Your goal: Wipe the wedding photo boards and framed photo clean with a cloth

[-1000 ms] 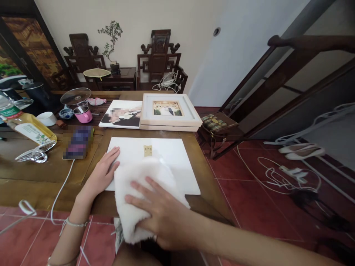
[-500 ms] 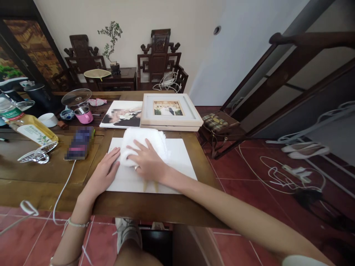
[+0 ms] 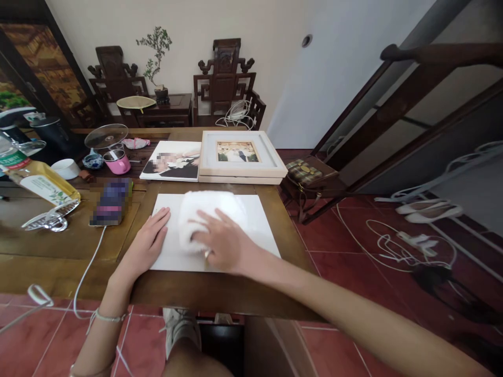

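A white rectangular panel (image 3: 168,256) lies flat near the front edge of the wooden table. On it rests a folded white towel (image 3: 214,201), slightly smeared by motion. My right hand (image 3: 222,238), with a ring on one finger, presses down on the towel; its fingers are bent over the cloth and the thumb tucks against its near edge. My left hand (image 3: 151,238) lies flat over the panel's left edge, fingers stretched out, with nothing in it.
Behind the panel stand a light wooden picture frame (image 3: 243,173) and a photo print (image 3: 173,162). To the left are a phone (image 3: 112,204) on a white cable, a hair claw clip (image 3: 53,217), an oil bottle (image 3: 47,180) and a pink cup (image 3: 117,162). The table's right edge (image 3: 294,230) is close.
My right hand and the towel have moved a little to the right and towards me across the panel. My left hand stays in place.
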### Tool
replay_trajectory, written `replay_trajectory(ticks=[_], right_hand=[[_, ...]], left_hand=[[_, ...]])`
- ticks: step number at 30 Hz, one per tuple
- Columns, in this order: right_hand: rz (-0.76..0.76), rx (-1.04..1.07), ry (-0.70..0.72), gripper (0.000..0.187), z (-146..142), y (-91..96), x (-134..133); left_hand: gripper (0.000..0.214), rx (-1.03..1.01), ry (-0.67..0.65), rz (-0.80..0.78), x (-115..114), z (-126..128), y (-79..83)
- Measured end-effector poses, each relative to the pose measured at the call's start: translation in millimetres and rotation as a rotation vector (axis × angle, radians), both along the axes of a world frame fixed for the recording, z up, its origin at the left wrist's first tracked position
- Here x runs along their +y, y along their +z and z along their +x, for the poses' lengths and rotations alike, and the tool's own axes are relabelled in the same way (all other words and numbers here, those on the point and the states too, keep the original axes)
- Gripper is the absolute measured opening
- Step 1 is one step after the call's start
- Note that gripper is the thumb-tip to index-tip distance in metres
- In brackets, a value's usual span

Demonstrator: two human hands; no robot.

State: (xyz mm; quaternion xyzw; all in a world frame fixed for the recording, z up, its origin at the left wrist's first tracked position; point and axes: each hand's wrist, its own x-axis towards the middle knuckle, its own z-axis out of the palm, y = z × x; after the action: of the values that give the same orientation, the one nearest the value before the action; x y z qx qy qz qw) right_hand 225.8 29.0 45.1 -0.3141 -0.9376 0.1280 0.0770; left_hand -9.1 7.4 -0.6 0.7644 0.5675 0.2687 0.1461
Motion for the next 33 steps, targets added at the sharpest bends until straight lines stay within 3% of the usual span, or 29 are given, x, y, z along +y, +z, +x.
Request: replay_trajectory(ticks=[4, 8, 14, 18, 20, 23, 28, 33], right_hand=[[0.027, -0.023, -0.156, 0.044, -15, -7.2, 50], [0.089, -0.028, -0.141, 0.045, -34, -8.6, 42], [0.132, 0.019, 0.201, 0.037, -43, -3.5, -19], [0.095, 0.044, 0.508, 0.031, -29, 6.7, -40], [0.074, 0.029, 0.574, 0.029, -19, 12.0, -42], [0.014, -0.035, 0.508, 0.026, -5, 20.1, -36], [-0.034, -0.118, 0.173, 0.028, 9, 26.8, -1], [-0.124, 0.114, 0.078, 0.021, -13, 17.4, 49]], left_hand=[[0.05, -0.024, 0.008, -0.009, 0, 2, 1.6], [0.053, -0.11, 0.049, -0.043, 1, 3, 6.4], [0.059, -0.369, 0.255, -0.087, 3, 3, 13.9], [0.061, -0.372, 0.205, -0.085, -1, 7, 15.6], [0.062, -0.33, 0.145, -0.088, -3, 8, 15.0], [0.06, -0.201, 0.062, -0.087, -5, 9, 12.1], [0.055, -0.031, 0.014, -0.096, -2, 6, 5.5], [0.05, 0.049, 0.0, -0.058, 0, 5, 2.5]])
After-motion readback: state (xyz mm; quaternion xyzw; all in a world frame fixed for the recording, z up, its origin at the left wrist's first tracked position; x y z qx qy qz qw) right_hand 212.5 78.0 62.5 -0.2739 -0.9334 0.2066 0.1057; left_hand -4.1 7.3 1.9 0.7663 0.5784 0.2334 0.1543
